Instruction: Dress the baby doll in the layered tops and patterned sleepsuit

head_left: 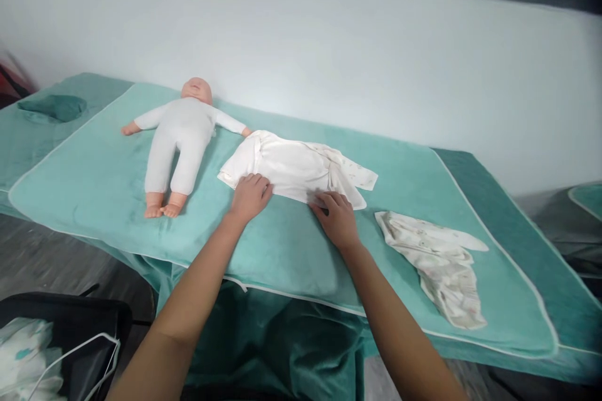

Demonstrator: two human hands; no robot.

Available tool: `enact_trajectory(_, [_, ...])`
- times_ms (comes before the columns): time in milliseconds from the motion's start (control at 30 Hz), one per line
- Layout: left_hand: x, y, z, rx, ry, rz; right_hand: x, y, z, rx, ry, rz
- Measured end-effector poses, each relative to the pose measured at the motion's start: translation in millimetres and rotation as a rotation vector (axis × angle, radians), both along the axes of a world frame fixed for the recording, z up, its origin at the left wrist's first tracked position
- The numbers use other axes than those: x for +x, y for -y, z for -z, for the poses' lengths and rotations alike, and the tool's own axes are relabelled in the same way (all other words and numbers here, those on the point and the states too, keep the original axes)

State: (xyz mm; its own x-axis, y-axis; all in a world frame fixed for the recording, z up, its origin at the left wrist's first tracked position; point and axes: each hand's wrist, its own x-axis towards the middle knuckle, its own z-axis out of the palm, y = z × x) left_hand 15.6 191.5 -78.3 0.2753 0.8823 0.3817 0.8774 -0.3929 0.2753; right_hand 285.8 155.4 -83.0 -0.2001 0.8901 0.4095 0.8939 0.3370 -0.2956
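A white baby shirt (pixel 296 162) lies spread on the green mat, its patterned sleeve stretching to the right. My left hand (pixel 253 196) rests on the near left edge of the shirt, fingers together and lying on the cloth. At the near right edge, my right hand (pixel 336 216) has its fingers bent over the hem and the thumb beside them, closed on the fabric. A baby doll (pixel 181 137) in a white bodysuit lies on its back to the left, one hand touching or close to the shirt.
A crumpled patterned baby garment (pixel 437 263) lies to the right on the green mat (pixel 94 181), which has a white border. A green cloth ring (pixel 51 108) is at the far left. A black chair (pixel 79 313) with a plastic-wrapped pack (pixel 28 351) stands at lower left. A wall (pixel 329 56) runs behind.
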Motion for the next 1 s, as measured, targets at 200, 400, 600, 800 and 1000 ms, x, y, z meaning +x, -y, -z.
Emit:
enact_trajectory(200, [-0.7,2.3,-1.0,-0.015,-0.012,0.006,-3.1,0.3,-0.1,-0.005,0.064,0.012])
enact_trajectory(400, [-2.6,8.4,1.2,-0.018,0.01,-0.04,-3.3,14.9,-4.0,-0.062,-0.039,-0.08])
enact_trajectory(600, [-1.2,4.9,7.3,0.036,0.01,-0.084,26.1,-17.1,-7.2,-0.08,-0.466,0.212])
enact_trajectory(800, [0.4,4.0,2.1,0.048,0.04,-0.111,57.2,-48.3,5.0,-0.009,-0.3,0.507])
enact_trajectory(1000, [1.9,8.9,-1.9,-0.062,-0.004,-0.178,46.6,-25.0,7.7,0.134,-0.169,0.359])
